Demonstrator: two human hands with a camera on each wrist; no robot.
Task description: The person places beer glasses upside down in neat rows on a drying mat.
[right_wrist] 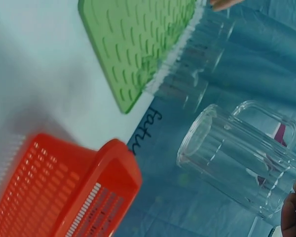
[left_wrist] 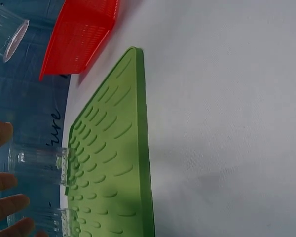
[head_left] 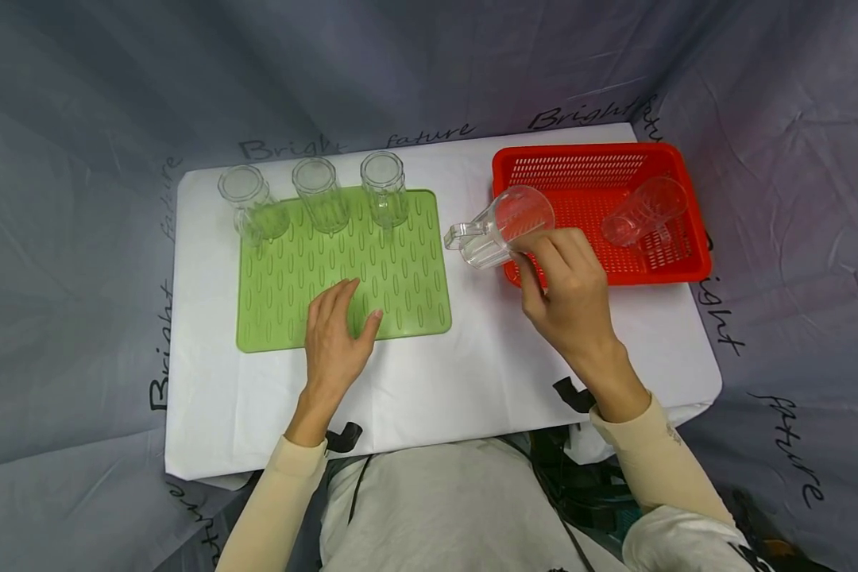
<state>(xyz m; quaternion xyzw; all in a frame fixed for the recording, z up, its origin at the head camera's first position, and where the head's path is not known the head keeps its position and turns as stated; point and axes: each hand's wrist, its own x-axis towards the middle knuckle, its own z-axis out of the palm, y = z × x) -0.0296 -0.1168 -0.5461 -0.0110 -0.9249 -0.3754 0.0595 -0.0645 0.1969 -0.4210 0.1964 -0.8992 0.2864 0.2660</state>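
My right hand grips a clear glass mug near its rim or base, tilted in the air over the left end of the red basket. The mug's handle points left. In the right wrist view the held mug is seen from the side, with a few fingertips on it. Another clear glass mug lies tilted inside the basket. My left hand hovers over the front of the green ridged mat, fingers spread and holding nothing.
Three glass mugs stand in a row along the mat's back edge: a left one, a middle one and a right one. All rests on a white-covered table, with grey curtains around it.
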